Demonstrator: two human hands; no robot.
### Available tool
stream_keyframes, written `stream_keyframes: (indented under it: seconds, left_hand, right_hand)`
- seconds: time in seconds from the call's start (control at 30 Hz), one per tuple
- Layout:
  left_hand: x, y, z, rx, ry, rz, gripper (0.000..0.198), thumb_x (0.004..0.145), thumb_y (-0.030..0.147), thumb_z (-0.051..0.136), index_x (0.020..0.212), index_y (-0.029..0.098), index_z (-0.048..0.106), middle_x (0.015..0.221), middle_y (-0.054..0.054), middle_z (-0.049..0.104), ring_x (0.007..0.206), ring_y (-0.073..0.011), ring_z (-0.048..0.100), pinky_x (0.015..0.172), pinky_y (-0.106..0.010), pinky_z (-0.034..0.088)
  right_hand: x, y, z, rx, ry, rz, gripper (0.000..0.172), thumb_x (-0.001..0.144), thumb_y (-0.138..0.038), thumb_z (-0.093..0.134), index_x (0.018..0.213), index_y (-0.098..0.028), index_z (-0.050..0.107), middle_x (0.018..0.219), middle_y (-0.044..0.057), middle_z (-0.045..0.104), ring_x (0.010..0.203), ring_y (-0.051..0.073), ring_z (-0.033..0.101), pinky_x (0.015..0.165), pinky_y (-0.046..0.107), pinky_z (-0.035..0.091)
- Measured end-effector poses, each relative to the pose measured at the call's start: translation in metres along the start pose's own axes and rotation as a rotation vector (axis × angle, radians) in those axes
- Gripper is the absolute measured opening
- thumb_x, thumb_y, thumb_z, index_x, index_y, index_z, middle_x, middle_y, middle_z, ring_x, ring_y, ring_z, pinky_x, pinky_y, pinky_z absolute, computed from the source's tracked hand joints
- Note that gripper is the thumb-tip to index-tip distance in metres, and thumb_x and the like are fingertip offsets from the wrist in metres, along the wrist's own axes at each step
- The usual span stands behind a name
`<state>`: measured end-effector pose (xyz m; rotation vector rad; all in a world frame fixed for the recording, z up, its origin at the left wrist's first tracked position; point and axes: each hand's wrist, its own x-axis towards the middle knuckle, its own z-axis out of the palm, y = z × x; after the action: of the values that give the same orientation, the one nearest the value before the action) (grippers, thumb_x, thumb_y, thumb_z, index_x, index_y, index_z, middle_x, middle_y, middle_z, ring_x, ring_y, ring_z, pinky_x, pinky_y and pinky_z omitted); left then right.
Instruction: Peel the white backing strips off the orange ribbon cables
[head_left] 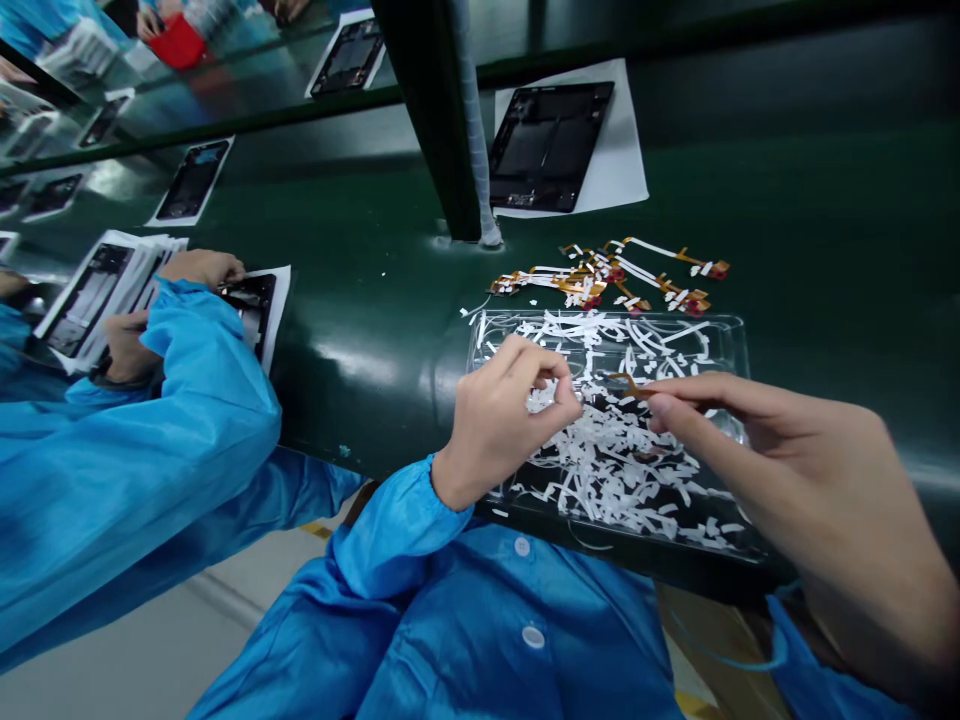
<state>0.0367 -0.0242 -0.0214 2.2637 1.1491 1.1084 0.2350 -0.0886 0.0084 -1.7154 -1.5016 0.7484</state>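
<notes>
My left hand (510, 410) is closed in a pinch over a clear plastic tray (739, 335), thumb and fingertips pressed on a small white strip. My right hand (780, 450) pinches a thin orange flex cable (634, 385) by its end, just right of the left hand. The tray is full of white paper strips (622, 460). A pile of orange and white flex cables (615, 275) lies on the green belt just beyond the tray.
A black device frame on white paper (551, 145) lies further back beside a dark post (435, 120). At the left, a co-worker in a blue sleeve (195, 400) handles a black frame (251, 300). More frames on paper (191, 180) sit along the belt.
</notes>
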Motion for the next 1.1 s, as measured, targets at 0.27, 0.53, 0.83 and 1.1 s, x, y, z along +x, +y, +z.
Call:
stream_keyframes:
  seconds: [0.27, 0.53, 0.83, 1.1]
  left_hand:
    - [0.009, 0.003, -0.006, -0.395, -0.196, -0.157, 0.010, 0.094, 0.015, 0.063, 0.094, 0.019, 0.073, 0.094, -0.002, 0.072, 0.084, -0.0104, 0.065, 0.058, -0.018, 0.049]
    - [0.012, -0.004, -0.015, -0.055, 0.129, -0.025, 0.019, 0.095, 0.010, 0.058, 0.105, 0.020, 0.071, 0.106, -0.005, 0.069, 0.096, -0.0144, 0.066, 0.072, -0.025, 0.056]
    - [-0.005, 0.022, 0.006, 0.005, -0.015, 0.088, 0.008, 0.096, 0.023, 0.065, 0.097, 0.020, 0.073, 0.092, -0.002, 0.073, 0.085, -0.0133, 0.066, 0.076, -0.028, 0.056]
    - [0.006, 0.009, -0.006, -0.249, -0.276, 0.079, 0.010, 0.097, 0.024, 0.064, 0.098, 0.017, 0.072, 0.095, -0.005, 0.072, 0.087, -0.0127, 0.067, 0.077, -0.026, 0.057]
  right_hand:
    - [0.002, 0.002, 0.002, 0.022, -0.118, 0.009, 0.017, 0.087, -0.054, 0.068, 0.095, -0.042, 0.077, 0.089, -0.009, 0.079, 0.073, 0.015, 0.070, 0.057, 0.023, 0.050]
    - [0.001, 0.016, -0.003, 0.019, -0.171, 0.007, 0.017, 0.085, -0.055, 0.070, 0.084, -0.039, 0.076, 0.092, -0.008, 0.078, 0.076, 0.017, 0.072, 0.062, 0.026, 0.054]
    - [0.000, 0.010, 0.001, 0.019, -0.134, -0.140, 0.011, 0.091, -0.046, 0.067, 0.098, -0.041, 0.075, 0.100, -0.007, 0.077, 0.088, 0.018, 0.071, 0.071, 0.029, 0.054]
    - [0.001, 0.009, -0.007, -0.127, -0.183, -0.304, 0.016, 0.096, -0.040, 0.061, 0.096, -0.032, 0.075, 0.105, -0.003, 0.077, 0.095, 0.020, 0.072, 0.078, 0.035, 0.056]
